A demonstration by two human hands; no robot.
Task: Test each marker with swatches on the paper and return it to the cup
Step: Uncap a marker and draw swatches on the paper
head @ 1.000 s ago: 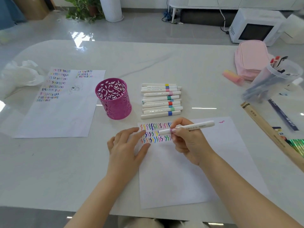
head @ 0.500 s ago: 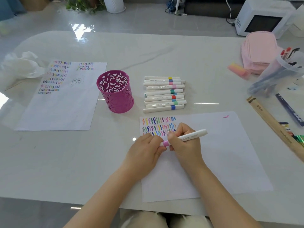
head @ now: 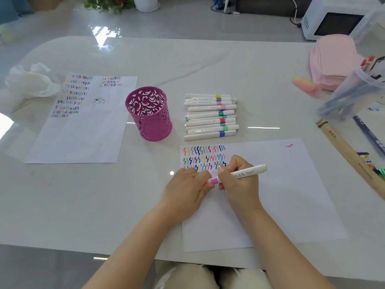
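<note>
One table: the white marble-look tabletop (head: 208,65) carried everything I watched.
Paper: a white sheet (head: 291,195) lay at my edge, with rows of coloured squiggle swatches in its upper left corner, just beyond the hands.
Cup: a magenta perforated metal cup (head: 154,126) stood upright, beyond and left of both hands, off the paper.
Spare markers: a stack of white colour-banded markers (head: 210,117) lay just right of the cup.
Left hand: it (head: 183,190) was curled round the marker's left end, and was the hand nearer the cup.
Right hand: it (head: 239,184) gripped the barrel.
Marker: a white pink-banded marker (head: 245,172) was held over the paper, long axis left to right. Its tip was hidden, so I guessed capping.
</note>
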